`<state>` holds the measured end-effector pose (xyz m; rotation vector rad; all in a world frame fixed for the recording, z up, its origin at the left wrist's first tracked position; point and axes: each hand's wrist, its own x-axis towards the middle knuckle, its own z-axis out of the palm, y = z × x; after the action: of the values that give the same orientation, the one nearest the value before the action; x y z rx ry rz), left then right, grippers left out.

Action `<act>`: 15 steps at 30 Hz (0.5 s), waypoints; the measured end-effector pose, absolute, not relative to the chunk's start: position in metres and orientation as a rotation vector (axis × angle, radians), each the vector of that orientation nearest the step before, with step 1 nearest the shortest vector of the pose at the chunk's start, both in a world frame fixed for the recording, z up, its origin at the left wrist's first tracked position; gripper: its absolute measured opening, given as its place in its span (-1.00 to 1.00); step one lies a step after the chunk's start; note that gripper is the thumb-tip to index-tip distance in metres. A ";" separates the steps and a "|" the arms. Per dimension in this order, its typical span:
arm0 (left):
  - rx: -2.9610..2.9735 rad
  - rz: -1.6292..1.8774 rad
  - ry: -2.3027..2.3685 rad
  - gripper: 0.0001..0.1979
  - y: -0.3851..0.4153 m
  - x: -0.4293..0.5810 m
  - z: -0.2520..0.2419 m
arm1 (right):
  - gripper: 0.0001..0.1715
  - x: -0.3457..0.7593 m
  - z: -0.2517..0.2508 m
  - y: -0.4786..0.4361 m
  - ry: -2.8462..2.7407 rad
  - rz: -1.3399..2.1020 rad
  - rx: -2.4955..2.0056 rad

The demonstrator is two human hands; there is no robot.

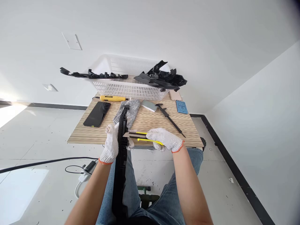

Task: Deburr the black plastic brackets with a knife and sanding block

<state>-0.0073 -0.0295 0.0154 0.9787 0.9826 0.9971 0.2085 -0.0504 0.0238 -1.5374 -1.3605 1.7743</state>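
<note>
"White walls (pixel 150 28) stand behind a striped table (pixel 152 123), where a white plastic basket (pixel 131 90) sits at the far side. What does your left hand (pixel 111 143) hold?"

"Gloved, it is wrapped around a long black plastic strip (pixel 120 162), which runs from above the table down over my left thigh (pixel 132 187)."

"And your right hand (pixel 162 138)?"

"Gloved too, its fingers pressed around a yellow utility knife (pixel 151 141), blade (pixel 126 135) pointing left at the strip. I cannot tell whether the edge touches the plastic."

"What lies about them?"

"Behind the strip's upper end, a gray cloth (pixel 134 109); left of that, a black phone (pixel 97 114). Calipers (pixel 171 118) and a blue card (pixel 182 107) lie to the right. More black plastic parts (pixel 159 79) rest on the basket."
</note>
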 end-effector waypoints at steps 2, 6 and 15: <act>0.970 0.986 0.998 -0.14 -0.027 -0.008 0.013 | -0.51 0.209 0.025 -0.050 -1.353 1.779 -1.526; 0.932 0.967 0.999 -0.20 -0.025 -0.009 0.011 | -0.50 0.209 0.023 -0.049 -1.384 1.775 -1.549; 0.925 0.918 1.028 -0.32 -0.028 -0.008 0.012 | -0.46 0.211 0.020 -0.051 -1.333 1.734 -1.486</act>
<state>-0.0079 -0.0283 0.0120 0.9248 1.0276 0.9178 0.2106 -0.0509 0.0195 -1.4856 -1.3327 1.7339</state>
